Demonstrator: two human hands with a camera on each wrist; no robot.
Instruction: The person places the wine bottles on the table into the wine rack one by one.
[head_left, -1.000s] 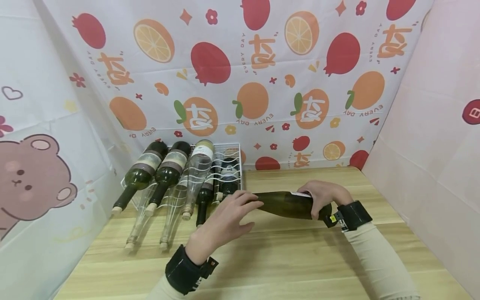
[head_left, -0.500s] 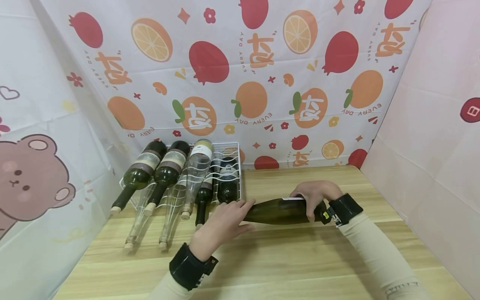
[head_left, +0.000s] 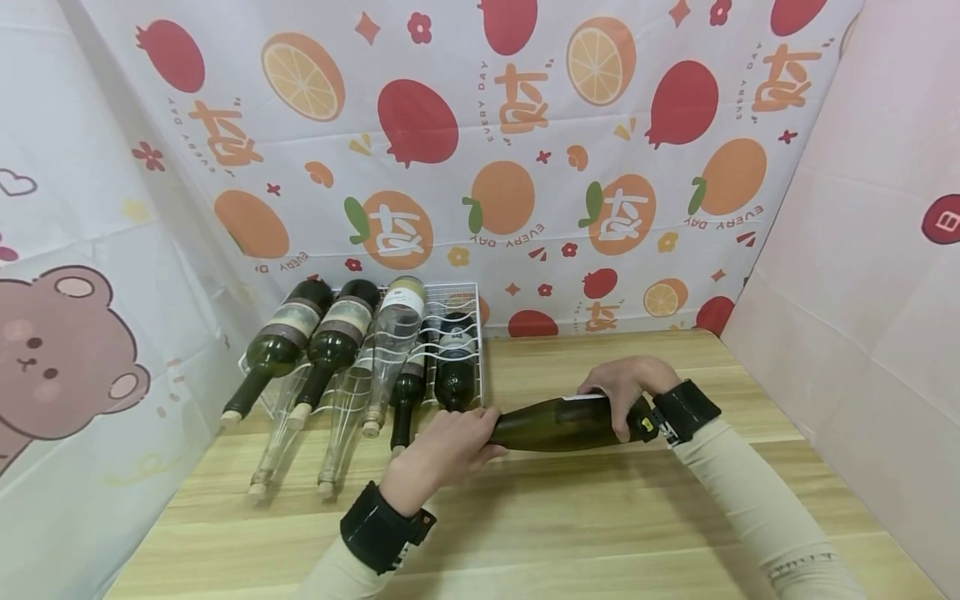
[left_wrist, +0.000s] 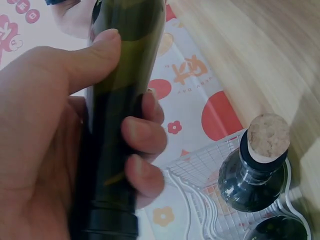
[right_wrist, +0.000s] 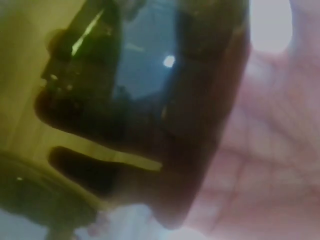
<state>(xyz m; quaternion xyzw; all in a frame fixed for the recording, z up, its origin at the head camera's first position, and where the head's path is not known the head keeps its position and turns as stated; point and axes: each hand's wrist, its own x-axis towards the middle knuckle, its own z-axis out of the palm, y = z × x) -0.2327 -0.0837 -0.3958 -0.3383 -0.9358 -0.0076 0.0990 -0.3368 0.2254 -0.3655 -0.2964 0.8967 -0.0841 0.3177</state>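
Observation:
A dark green glass wine bottle (head_left: 551, 425) lies nearly level above the table, held by both hands. My left hand (head_left: 450, 446) wraps around its neck; in the left wrist view, thumb and curled fingers circle the dark neck (left_wrist: 107, 165). Over the base end, my right hand (head_left: 626, 385) grips from above, with a bit of white label beside it. Close up in the right wrist view, green glass (right_wrist: 150, 95) fills most of the frame against the palm (right_wrist: 265, 165). The bottle's mouth is hidden by the left hand in the head view.
Left of the hands stands a white wire rack (head_left: 481, 367) with several bottles. Dark bottles (head_left: 273, 354) and clear ones (head_left: 386, 358) lie in it, corked necks pointing forward. One dark bottle (head_left: 455, 379) is close behind my left hand. Printed cloth (head_left: 562, 275) hangs around the wooden table (head_left: 585, 533).
The bottle and my right hand have moved left and slightly down. My left hand, loosely spread beside the neck before, has closed around it.

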